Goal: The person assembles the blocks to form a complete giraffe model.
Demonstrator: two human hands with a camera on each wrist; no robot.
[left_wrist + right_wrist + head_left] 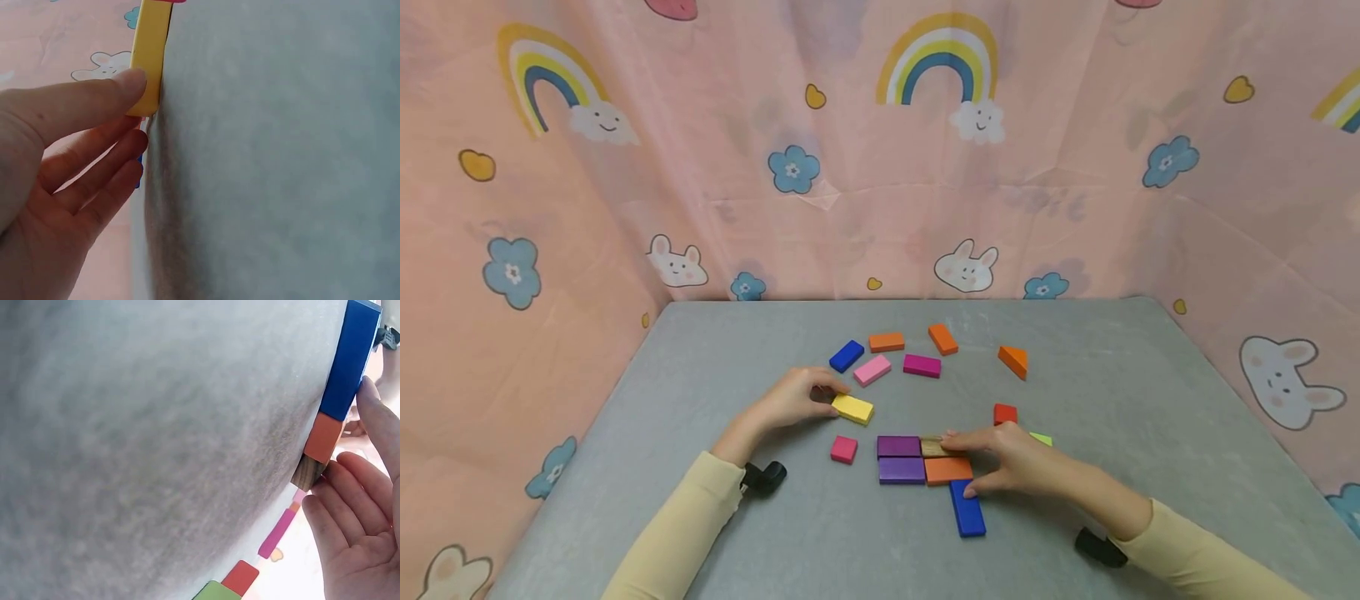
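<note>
My left hand (792, 398) pinches one end of a yellow block (854, 409), the thumb on its face in the left wrist view. Over a small cluster of blocks lies my right hand (1022, 462). Its fingertips touch a brown wood-grain block (931, 447), partly hidden by them, while the thumb rests on a blue block (967, 512). Between these two sits an orange block (947, 472). A dark purple block (898, 447) and a violet block (902, 472) lie against their left side. The blue block extends toward the near side at a slight slant.
A red-pink block (844, 450) lies left of the cluster. Farther back are a dark blue block (847, 356), a pink block (872, 371), a magenta block (922, 366) and several orange pieces. A red block (1005, 413) and a green block (215, 592) lie beyond my right hand.
</note>
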